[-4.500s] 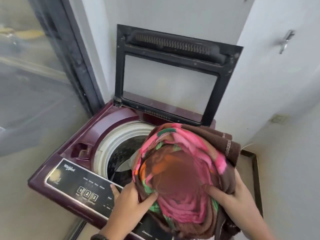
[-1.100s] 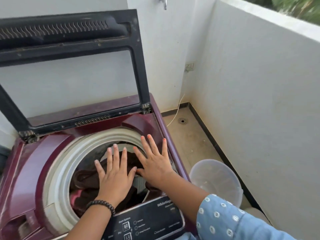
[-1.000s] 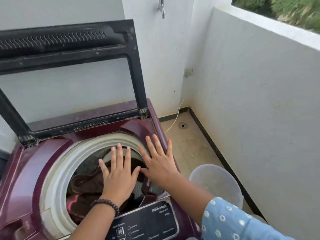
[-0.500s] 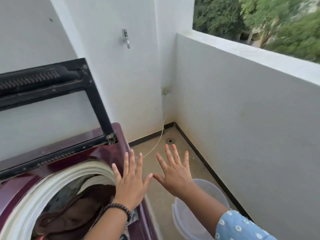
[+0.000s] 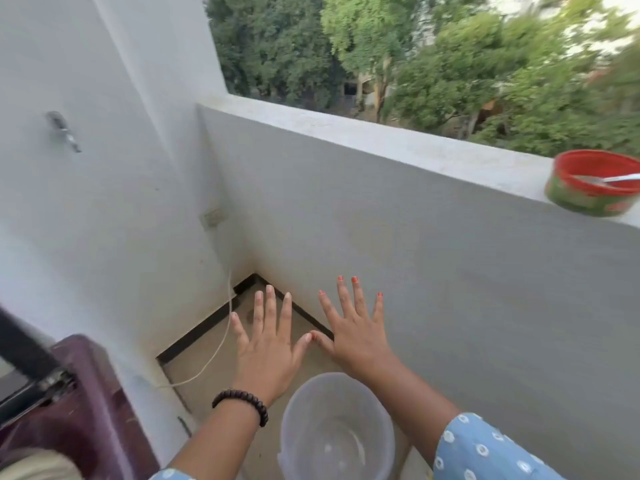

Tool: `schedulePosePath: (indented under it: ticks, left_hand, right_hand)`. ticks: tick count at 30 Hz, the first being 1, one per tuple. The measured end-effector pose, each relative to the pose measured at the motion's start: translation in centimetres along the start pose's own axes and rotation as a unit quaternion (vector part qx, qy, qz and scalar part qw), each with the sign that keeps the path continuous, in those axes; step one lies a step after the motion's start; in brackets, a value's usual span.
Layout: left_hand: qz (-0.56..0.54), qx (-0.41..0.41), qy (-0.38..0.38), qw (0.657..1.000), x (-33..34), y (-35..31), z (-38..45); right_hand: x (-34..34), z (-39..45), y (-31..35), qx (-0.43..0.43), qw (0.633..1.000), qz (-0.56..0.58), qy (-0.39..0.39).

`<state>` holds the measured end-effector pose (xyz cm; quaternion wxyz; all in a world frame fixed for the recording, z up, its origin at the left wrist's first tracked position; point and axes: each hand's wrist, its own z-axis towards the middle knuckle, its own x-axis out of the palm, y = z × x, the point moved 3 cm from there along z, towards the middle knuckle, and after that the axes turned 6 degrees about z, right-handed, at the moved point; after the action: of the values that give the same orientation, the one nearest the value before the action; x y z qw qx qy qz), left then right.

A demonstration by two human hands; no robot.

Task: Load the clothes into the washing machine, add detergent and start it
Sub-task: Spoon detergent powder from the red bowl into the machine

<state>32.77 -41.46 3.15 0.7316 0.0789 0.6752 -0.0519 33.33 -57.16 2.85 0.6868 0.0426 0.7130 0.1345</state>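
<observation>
My left hand and my right hand hover flat in the air with fingers spread, thumbs nearly touching, holding nothing. Both are over the balcony floor, above a clear plastic bucket. Only the maroon back right corner of the washing machine shows at the lower left, with a piece of its raised black lid. The clothes and the drum are out of view. A red and green tub with a spoon in it stands on the parapet ledge at the right.
A grey parapet wall runs along the right. White walls close the left, with a tap and a socket. A thin cord trails down to the floor. Trees lie beyond the ledge.
The view has swung right and up, away from the drum with the clothes in it. Both open hands moved off the machine to above the bucket. The tub on the ledge came into sight.
</observation>
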Motion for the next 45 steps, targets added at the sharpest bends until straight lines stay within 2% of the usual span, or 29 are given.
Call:
schedulePosePath:
  ticks: [6,12,16,19,21,24,27,30,32,36,40,43,45]
  left_hand:
    - [0.008,0.109,0.024,0.994,-2.3,-9.0,4.7]
    - [0.018,0.178,0.022,0.984,-5.0,-16.2,7.7]
    - [0.004,0.220,0.012,0.976,-6.9,-20.1,8.7]
    - [-0.025,0.250,0.008,0.968,-8.9,-23.1,9.4]
    - [-0.070,0.270,0.007,0.960,-10.6,-24.9,9.9]
    - [-0.175,0.285,0.019,0.942,-12.7,-27.2,10.8]
    - [-0.260,0.291,0.060,0.919,-14.6,-29.0,12.0]
    - [-0.285,0.313,0.079,0.902,-16.4,-30.7,13.0]
    - [-0.304,0.324,0.088,0.892,-17.3,-31.8,13.5]
    - [-0.339,0.327,0.110,0.875,-18.7,-33.9,14.5]
    - [-0.387,0.312,0.130,0.858,-19.0,-35.9,15.4]
    - [-0.438,0.291,0.137,0.839,-18.2,-37.1,15.7]
    - [-0.441,0.284,0.111,0.844,-17.6,-37.8,15.6]
  right_hand:
    - [-4.1,-1.7,-8.4,0.102,0.994,-0.003,-0.037]
    - [-8.4,-3.7,-14.3,0.177,0.981,0.001,-0.082]
    - [-10.7,-5.1,-17.2,0.216,0.968,-0.009,-0.125]
    - [-12.8,-6.2,-19.2,0.234,0.954,0.014,-0.185]
    - [-14.8,-7.2,-20.3,0.221,0.932,0.039,-0.284]
    - [-17.7,-8.9,-22.6,0.190,0.874,0.085,-0.439]
    - [-20.3,-10.2,-25.1,0.159,0.825,0.139,-0.524]
    - [-22.1,-10.9,-27.4,0.160,0.784,0.174,-0.574]
    - [-22.6,-10.7,-28.9,0.193,0.784,0.204,-0.554]
    - [-23.7,-9.3,-31.0,0.251,0.837,0.271,-0.405]
    - [-25.4,-8.3,-32.2,0.235,0.862,0.327,-0.308]
    - [-26.0,-7.8,-33.3,0.208,0.862,0.364,-0.284]
    - [-25.9,-7.5,-33.4,0.178,0.872,0.367,-0.272]
